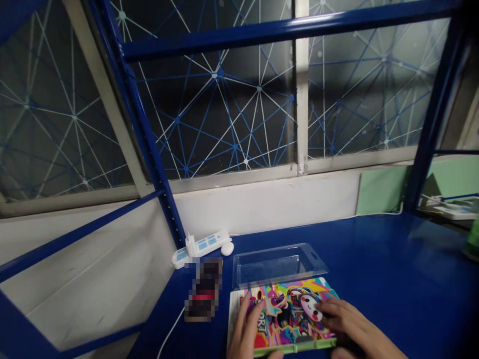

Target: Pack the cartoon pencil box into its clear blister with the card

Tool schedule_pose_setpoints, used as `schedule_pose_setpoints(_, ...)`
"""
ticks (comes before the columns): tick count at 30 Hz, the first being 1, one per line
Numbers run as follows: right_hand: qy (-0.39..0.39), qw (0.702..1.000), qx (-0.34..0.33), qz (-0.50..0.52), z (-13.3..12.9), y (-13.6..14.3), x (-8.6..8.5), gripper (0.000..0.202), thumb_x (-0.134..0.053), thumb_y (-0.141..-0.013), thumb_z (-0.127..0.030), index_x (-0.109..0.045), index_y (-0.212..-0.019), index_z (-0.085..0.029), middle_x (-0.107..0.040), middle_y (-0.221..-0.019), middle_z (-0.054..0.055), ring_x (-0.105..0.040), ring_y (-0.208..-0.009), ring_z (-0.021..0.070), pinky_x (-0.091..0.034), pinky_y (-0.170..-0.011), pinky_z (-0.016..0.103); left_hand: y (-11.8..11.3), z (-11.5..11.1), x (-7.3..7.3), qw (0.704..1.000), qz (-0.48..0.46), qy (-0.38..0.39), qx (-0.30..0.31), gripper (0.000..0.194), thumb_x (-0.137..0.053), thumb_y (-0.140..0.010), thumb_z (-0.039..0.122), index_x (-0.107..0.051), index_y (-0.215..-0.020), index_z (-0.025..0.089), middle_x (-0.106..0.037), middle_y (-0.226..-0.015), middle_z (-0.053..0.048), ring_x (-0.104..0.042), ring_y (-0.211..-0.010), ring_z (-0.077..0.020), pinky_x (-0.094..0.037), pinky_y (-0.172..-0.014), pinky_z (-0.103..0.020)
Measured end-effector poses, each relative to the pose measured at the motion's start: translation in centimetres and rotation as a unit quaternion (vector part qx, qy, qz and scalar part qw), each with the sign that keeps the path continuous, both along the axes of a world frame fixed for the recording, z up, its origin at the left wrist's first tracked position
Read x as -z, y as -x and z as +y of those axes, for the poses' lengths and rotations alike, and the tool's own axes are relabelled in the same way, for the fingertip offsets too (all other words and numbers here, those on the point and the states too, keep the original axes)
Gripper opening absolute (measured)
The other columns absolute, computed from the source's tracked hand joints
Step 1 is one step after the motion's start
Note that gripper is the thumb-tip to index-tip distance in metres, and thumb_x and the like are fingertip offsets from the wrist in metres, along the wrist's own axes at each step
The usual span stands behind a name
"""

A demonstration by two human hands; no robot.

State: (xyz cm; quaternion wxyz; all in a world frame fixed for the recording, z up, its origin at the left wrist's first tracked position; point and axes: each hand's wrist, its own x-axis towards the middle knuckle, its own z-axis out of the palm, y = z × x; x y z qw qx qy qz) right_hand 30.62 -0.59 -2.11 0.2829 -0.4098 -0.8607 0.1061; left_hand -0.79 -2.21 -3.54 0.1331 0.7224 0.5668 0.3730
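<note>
A flat case (284, 319) with a bright cartoon print and a green edge lies in front of me at the bottom of the view. Its large lettering is partly covered by fingers. My left hand (243, 331) holds its left side, the fingers reaching over the top and the thumb at the front edge. On the right side, my right hand (350, 324) grips the case, with its fingertips on the printed cartoon face and its thumb low near the front corner. Just behind the case sits a clear plastic blister tray (269, 267), touching or nearly touching its back edge.
Left of the case lies a pixelated dark phone-like object (204, 289) beside a white cable (170, 334). A white power strip (209, 243) and a small white rounded item (227, 248) are farther back. Blue frame posts (149, 144) rise from the blue table (381, 279) before the windows.
</note>
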Motion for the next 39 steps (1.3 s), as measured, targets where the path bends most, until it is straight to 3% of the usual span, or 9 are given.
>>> schedule_pose_setpoints(3,0.057,0.998,0.017,0.022,-0.4,-0.9,0.1,0.032,-0.067,-0.089,-0.043,-0.070,-0.120,-0.039,-0.059,-0.144,0.004,-0.055,-0.132,0.0315,-0.049,-0.108,0.046,0.6,0.4,0.4,0.998,-0.051,0.042,0.021,0.085,-0.072,-0.063,0.007,-0.051,-0.142,0.028,-0.040,-0.158,-0.010,-0.039,-0.144,-0.0297,-0.036,-0.117,-0.044)
schedule_pose_setpoints(7,0.071,0.994,0.072,0.040,0.2,-2.9,0.5,0.050,-0.070,-0.086,-0.046,-0.061,-0.135,-0.040,-0.044,-0.156,0.002,-0.040,-0.142,0.0330,-0.038,-0.115,0.050,1.2,0.9,0.5,0.992,-0.072,0.100,0.027,0.093,-0.072,-0.063,0.009,-0.042,-0.149,0.026,-0.038,-0.159,-0.011,-0.036,-0.146,-0.0294,-0.031,-0.120,-0.045)
schedule_pose_setpoints(13,0.104,0.990,0.064,0.063,0.9,-3.4,-0.2,0.049,-0.069,-0.087,-0.048,-0.062,-0.134,-0.037,-0.052,-0.151,0.005,-0.048,-0.138,0.0300,-0.041,-0.114,0.044,1.5,1.8,-1.0,0.987,-0.058,0.142,0.044,0.108,-0.078,-0.058,0.014,-0.030,-0.154,0.024,-0.037,-0.159,-0.013,-0.035,-0.147,-0.0291,-0.030,-0.120,-0.042)
schedule_pose_setpoints(19,0.102,0.989,0.069,0.082,0.4,-2.7,-0.7,0.044,-0.065,-0.090,-0.049,-0.063,-0.132,-0.034,-0.053,-0.149,0.007,-0.048,-0.138,0.0287,-0.038,-0.115,0.045,1.4,1.7,-1.7,0.989,-0.054,0.134,0.042,0.112,-0.075,-0.059,0.012,-0.020,-0.157,0.022,-0.034,-0.159,-0.015,-0.038,-0.145,-0.0252,-0.032,-0.119,-0.039)
schedule_pose_setpoints(25,0.097,0.980,0.100,0.140,1.2,-2.0,-1.9,0.037,-0.052,-0.095,-0.053,-0.069,-0.118,-0.030,-0.070,-0.125,0.008,-0.064,-0.117,0.0292,-0.050,-0.100,0.039,1.2,1.9,-1.3,0.989,-0.049,0.135,0.022,0.122,-0.080,-0.053,0.009,-0.019,-0.157,0.026,-0.042,-0.155,-0.015,-0.043,-0.142,-0.0278,-0.036,-0.116,-0.038)
schedule_pose_setpoints(32,0.159,0.949,0.149,0.229,2.9,-0.9,-1.8,0.054,-0.039,-0.096,-0.064,-0.073,-0.092,-0.022,-0.077,-0.092,0.004,-0.070,-0.089,0.0275,-0.053,-0.078,0.028,1.5,2.2,0.1,0.991,-0.068,0.114,0.031,0.125,-0.082,-0.054,0.012,-0.014,-0.158,0.025,-0.049,-0.150,-0.015,-0.047,-0.139,-0.0300,-0.042,-0.111,-0.037)
schedule_pose_setpoints(34,0.186,0.940,0.152,0.244,2.8,-1.1,-1.7,0.057,-0.038,-0.096,-0.065,-0.074,-0.096,-0.021,-0.078,-0.096,0.003,-0.070,-0.093,0.0293,-0.054,-0.080,0.029,1.5,2.1,0.4,0.991,-0.065,0.117,0.025,0.126,-0.082,-0.054,0.012,-0.012,-0.158,0.025,-0.048,-0.151,-0.015,-0.047,-0.139,-0.0299,-0.041,-0.112,-0.037)
schedule_pose_setpoints(39,0.201,0.937,0.162,0.236,2.1,-2.0,-1.3,0.058,-0.043,-0.094,-0.066,-0.074,-0.116,-0.022,-0.073,-0.125,0.005,-0.062,-0.121,0.0334,-0.046,-0.106,0.039,1.5,1.7,0.8,0.991,-0.069,0.113,0.029,0.118,-0.081,-0.056,0.014,-0.019,-0.157,0.023,-0.046,-0.152,-0.016,-0.047,-0.139,-0.0295,-0.038,-0.114,-0.039)
